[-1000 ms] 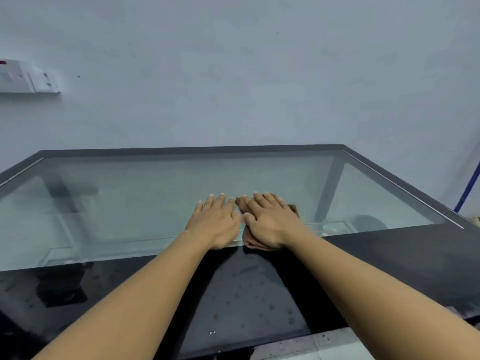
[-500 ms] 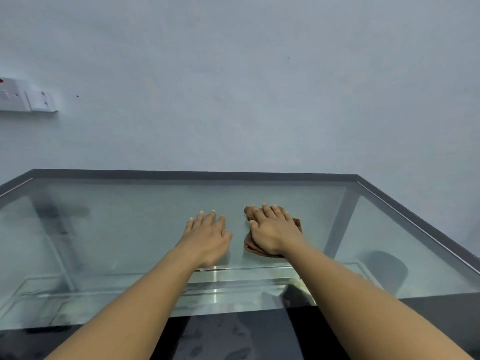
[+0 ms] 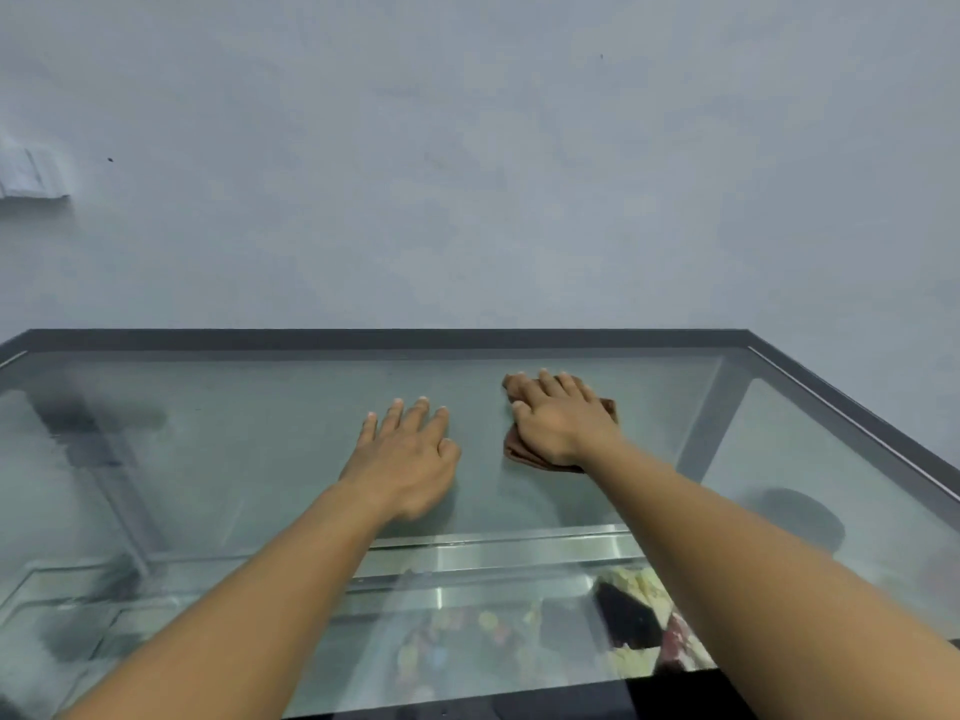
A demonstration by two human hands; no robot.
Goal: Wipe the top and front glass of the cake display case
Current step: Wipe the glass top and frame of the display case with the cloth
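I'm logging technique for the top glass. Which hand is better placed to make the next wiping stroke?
The right hand. It presses flat on the brown cloth against the glass top of the display case, while the left hand lies bare on the glass, apparently only bracing.

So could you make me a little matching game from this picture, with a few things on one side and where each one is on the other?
Things:
1. brown cloth
2. left hand
3. wall switch
4. cakes

Places:
A. inside the case, under the glass
B. flat on bare glass
C. on the wall, far left
D. under the right hand

Pairs: 1-D, 2-B, 3-C, 4-A
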